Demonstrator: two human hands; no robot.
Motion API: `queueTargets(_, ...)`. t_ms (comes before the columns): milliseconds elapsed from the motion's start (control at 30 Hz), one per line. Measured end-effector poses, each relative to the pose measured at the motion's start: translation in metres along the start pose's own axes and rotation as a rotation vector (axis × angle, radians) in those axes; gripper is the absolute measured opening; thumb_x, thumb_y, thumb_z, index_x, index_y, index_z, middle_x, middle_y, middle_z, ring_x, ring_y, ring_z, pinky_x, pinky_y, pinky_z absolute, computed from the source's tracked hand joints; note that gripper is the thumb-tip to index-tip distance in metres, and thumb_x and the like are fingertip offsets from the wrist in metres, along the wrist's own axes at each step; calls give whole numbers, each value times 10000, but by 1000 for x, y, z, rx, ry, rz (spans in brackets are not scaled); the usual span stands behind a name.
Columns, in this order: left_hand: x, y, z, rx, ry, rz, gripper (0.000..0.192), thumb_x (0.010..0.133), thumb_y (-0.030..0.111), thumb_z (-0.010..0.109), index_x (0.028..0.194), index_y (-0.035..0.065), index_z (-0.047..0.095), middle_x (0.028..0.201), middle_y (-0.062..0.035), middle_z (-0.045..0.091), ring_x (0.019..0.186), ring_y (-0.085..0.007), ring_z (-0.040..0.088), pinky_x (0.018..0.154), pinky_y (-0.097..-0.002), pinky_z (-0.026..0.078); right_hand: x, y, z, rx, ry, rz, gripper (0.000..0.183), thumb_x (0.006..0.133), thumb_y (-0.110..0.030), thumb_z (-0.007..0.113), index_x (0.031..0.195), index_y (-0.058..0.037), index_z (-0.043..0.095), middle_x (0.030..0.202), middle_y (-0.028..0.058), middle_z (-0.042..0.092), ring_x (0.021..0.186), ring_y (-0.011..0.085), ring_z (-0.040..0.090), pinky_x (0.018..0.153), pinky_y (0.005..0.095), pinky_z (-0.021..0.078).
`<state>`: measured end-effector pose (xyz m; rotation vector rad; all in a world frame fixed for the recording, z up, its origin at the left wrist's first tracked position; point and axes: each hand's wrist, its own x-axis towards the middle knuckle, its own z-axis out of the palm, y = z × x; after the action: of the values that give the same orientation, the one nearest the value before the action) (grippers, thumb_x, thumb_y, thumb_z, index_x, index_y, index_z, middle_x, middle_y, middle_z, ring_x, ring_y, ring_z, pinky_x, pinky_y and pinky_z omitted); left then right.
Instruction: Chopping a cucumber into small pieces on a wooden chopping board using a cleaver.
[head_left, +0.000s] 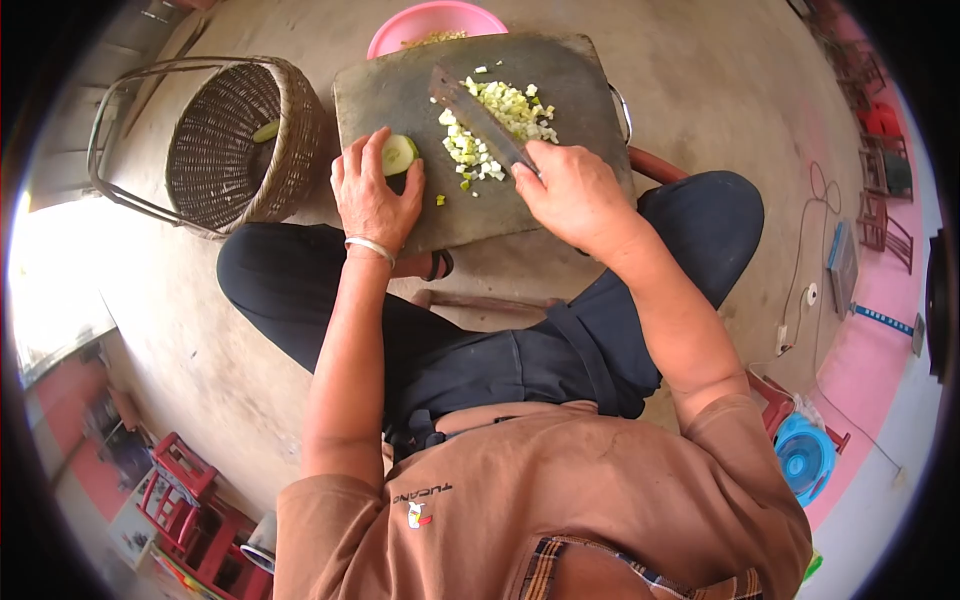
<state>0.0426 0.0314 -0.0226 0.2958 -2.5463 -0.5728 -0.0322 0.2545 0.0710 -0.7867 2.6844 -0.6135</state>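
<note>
A worn cutting board (390, 82) lies in front of me above my knees. My right hand (574, 187) grips the handle of a knife (484, 116) with a broad, dark blade, which rests across a pile of diced pale green vegetable (514, 109). At the board's left edge, the fingers and thumb of my left hand (379, 187) are around a piece of cucumber-like vegetable (397, 154), its cut face showing seeds. A few loose cubes lie between the pile and my left hand.
A woven basket (300, 142) with a handle stands left of the board, a green vegetable piece (265, 132) inside. Beyond the board's far edge is a pink basin (390, 34) holding chopped bits. A wooden bar (487, 301) runs below the board. Cables (799, 247) lie on the floor at right.
</note>
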Motion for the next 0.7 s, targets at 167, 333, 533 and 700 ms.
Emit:
queueTargets(167,-2,-1,0,8,2,13,499,806,233,768,1257,85,613,1189,-145,611,1104,-355,561,1001,-451,445,-3,1,4,5,6,-33,246,943,-251,595,869,-18,623,790,221,684,777,439,674,730,549,535)
queueTargets(333,-1,0,1,7,-6,2,495,809,231,766,1255,83,612,1189,-148,610,1101,-354,562,1002,-456,442,-2,10,-11,82,92,30,273,949,-250,587,848,1,618,762,242,670,757,452,664,727,555,529)
queueTargets(533,-1,-2,2,5,-3,19,497,812,233,769,1259,83,611,1193,-146,607,1105,-349,562,1007,-453,440,0,24,-18,18,123,82,273,953,-243,578,861,12,611,763,254,663,769,460,657,740,561,517)
queueTargets(700,-2,-4,3,10,-7,15,520,801,247,767,1266,88,598,1200,-148,594,1114,-361,547,1010,-465,431,1,28,-18,-20,79,95,284,960,-259,565,893,12,612,776,255,663,805,454,654,760,551,510)
